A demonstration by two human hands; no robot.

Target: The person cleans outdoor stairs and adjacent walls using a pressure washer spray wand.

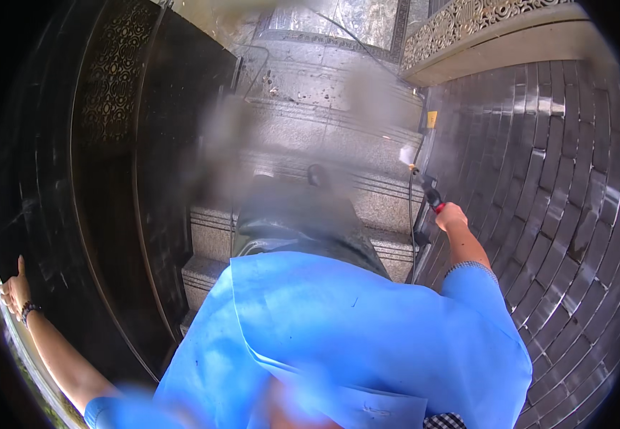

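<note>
My right hand [451, 216] is closed around the grip of a black and red spray gun [431, 192]. The gun points up and left in the picture, and white spray [407, 155] leaves its tip over the right end of the stone steps [377, 206]. Far to the left, my left hand [16, 292] is at the outer edge of a dark polished wall panel [31, 214]. One digit points upward and the others are bent; whether they grip the edge is unclear. A beaded bracelet [29, 308] circles that wrist.
Dark glossy tiles [556, 204] cover the right-hand wall. A thin hose [411, 225] runs down beside it. A yellow tag [432, 119] is fixed near the wall's foot. Debris [272, 88] dots the wet landing above. Ornamental metalwork [117, 69] lines the left side. Blurry patches hide parts of the steps.
</note>
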